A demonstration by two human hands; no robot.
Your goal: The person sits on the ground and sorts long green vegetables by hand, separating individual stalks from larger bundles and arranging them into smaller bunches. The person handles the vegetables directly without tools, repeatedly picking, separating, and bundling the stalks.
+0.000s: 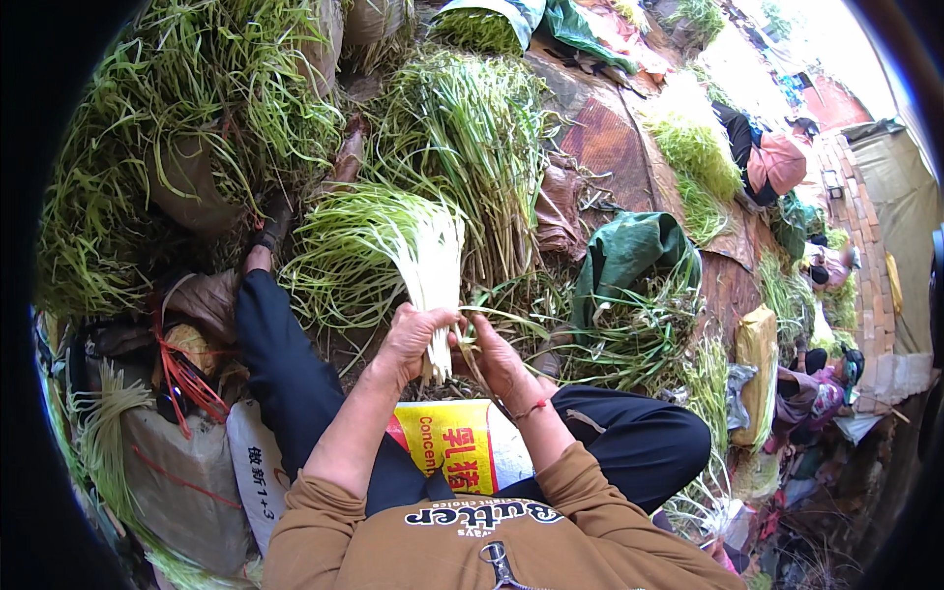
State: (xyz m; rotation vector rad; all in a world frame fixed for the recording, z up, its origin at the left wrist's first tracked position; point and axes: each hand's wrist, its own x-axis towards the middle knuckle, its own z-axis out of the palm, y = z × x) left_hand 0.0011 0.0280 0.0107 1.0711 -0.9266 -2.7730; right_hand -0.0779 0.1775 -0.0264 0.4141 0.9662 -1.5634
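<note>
My left hand [414, 335] is closed around the pale lower stalks of a bundle of leafy greens [435, 273], which look like blanched chives. The bundle's white stems stand up above the fist, its cut ends stick out below, and its yellow-green leaves fan out to the left. Close beside it, my right hand [495, 358] grips a thin brownish strand [472, 358] that hangs towards the wrist; the fingertips are near the bundle, partly hidden. Beneath both forearms a yellow, red and white printed sack [457, 442] lies across my lap.
Taller greens [479, 162] stand beyond my hands, with a large leafy heap [177, 96] at upper left. A green cloth [627, 251] lies to the right over loose leaves. Red ties [184, 380] hang at the left. Several people sit among piles at the right, one in pink [778, 162].
</note>
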